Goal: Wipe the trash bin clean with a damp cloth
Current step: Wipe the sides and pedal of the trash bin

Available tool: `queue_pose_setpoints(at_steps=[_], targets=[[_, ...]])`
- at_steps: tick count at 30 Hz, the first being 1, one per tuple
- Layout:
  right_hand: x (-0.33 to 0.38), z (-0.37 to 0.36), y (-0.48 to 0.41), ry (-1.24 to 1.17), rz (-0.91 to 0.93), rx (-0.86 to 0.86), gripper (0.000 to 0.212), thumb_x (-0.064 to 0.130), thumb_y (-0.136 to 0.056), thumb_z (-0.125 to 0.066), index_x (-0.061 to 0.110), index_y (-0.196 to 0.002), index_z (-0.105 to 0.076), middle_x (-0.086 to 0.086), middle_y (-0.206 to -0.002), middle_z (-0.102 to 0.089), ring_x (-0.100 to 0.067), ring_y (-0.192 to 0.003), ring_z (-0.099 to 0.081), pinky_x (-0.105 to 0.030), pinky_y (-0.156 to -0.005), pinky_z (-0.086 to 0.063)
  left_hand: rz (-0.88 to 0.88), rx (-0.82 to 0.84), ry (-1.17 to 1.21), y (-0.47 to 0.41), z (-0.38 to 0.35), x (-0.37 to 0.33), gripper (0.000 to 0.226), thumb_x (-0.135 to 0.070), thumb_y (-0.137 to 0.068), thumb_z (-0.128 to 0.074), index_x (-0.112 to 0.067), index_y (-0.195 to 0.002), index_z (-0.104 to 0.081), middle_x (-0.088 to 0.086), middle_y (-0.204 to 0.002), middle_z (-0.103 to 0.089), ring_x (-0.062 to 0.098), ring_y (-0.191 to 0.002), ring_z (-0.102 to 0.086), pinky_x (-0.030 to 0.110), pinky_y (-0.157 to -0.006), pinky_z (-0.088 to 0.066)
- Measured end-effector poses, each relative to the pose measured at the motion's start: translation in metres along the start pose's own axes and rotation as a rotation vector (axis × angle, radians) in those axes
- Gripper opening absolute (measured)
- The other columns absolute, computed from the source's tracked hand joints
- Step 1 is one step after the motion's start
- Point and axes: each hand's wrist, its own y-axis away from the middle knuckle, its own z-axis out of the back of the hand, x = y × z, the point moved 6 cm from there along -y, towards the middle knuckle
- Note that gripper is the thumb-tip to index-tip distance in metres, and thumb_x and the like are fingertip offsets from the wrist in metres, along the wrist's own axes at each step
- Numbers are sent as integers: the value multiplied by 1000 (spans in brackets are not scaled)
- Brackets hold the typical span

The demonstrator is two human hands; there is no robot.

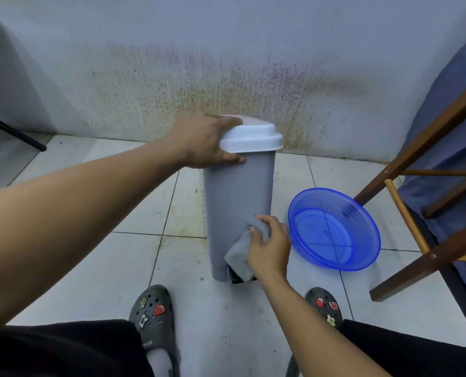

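Our right hand point(270, 247) is low, near the floor, with the wrist bent and the fingers closed around a grey cloth point(240, 255). We press this cloth on the front lower part of the grey trash bin point(237, 202), just above its base; a loose corner of the cloth hangs down over the dark pedal area at the bottom. The right forearm comes up from the lower edge of the view.

Our left hand point(204, 141) is stretched far forward with a straight arm. It grips the left upper edge of the bin: the fingers lie over the white lid point(253, 138) and the thumb is pressed on the grey body under the lid's rim.

The bin stands upright on the white tiled floor point(90, 268), close before the stained wall point(226, 77). Just beside it, on its right, a blue plastic basin point(335, 229) rests on the tiles, with some water in it. Further right stands a wooden frame point(416, 159) with blue fabric behind it.

Below we see our two dark clogs point(152, 317) with small coloured charms. There is small writing on the left clog's strap, but we cannot read it.
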Motion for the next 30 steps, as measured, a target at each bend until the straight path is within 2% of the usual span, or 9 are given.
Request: queue_pose_setpoints(at_steps=[3,7,12,17,21,23,25,27,30], targets=[[-5,14,-10,-280,-245,-174,17,14,-92,-65,26,-102,-59,10,-98,-63,-12,-91,-63,-14,-73,-44,-22,-87,-58,24,-5,-17,90,-83,-81,-53,-31,-153,-40,-2,-153,-52,37,-123,-59,48,-92,-53],[8,23,-24,-467,-288,-219,16,13,-92,-66,24,-100,-58,8,-95,-63,-9,-85,-63,-16,-71,-47,-89,-99,-180,44,-20,-40,86,-81,-86,-45,-27,-152,-34,2,-153,-47,44,-116,-56,55,-81,-57],[6,31,-32,-608,-364,-188,15,17,-91,-68,29,-97,-61,0,-101,-69,-17,-92,-68,-34,-82,-57,-221,-100,-418,61,-44,-69,89,-74,-88,-45,-12,-151,-36,21,-146,-48,51,-112,-56,48,-64,-54],[-20,31,-22,-738,-481,-133,25,13,-92,-69,23,-114,-64,-4,-112,-71,-20,-98,-70,-40,-87,-59,-374,-80,-501,75,-75,-82,87,-70,-96,-34,2,-144,-44,35,-133,-53,52,-106,-58,51,-77,-54],[-23,31,-22,-761,-516,-86,27,12,-92,-67,21,-117,-64,-6,-112,-72,-21,-97,-71,-40,-83,-59,-450,-136,-341,63,-55,-73,69,-61,-100,-33,-8,-136,-57,19,-115,-67,38,-91,-64,44,-76,-50],[-22,31,-22,-784,-544,-46,26,12,-93,-65,20,-117,-64,-6,-109,-73,-22,-96,-72,-38,-79,-59,-431,-186,-264,50,-45,-57,56,-47,-103,-34,-11,-139,-58,13,-118,-69,36,-97,-65,43,-79,-49],[-22,29,-20,-833,-595,-11,24,10,-93,-62,18,-116,-65,-8,-108,-73,-25,-97,-72,-38,-77,-58,-312,-170,-237,35,-38,-35,52,-34,-102,-36,-15,-150,-48,13,-140,-60,35,-123,-58,46,-92,-47],[-25,23,-16,-864,-657,14,27,12,-88,-63,14,-115,-66,-12,-110,-73,-26,-98,-70,-38,-76,-57,-167,-36,-330,26,-42,-7,60,-23,-103,-40,-22,-161,-25,10,-165,-32,33,-150,-32,48,-111,-38],[-23,15,-14,-877,-676,51,42,32,-77,-73,13,-114,-68,-11,-116,-71,-26,-103,-69,-44,-86,-58,-118,176,-459,26,-55,23,80,-15,-101,-42,-24,-164,7,4,-173,5,31,-159,0,45,-123,-26]])
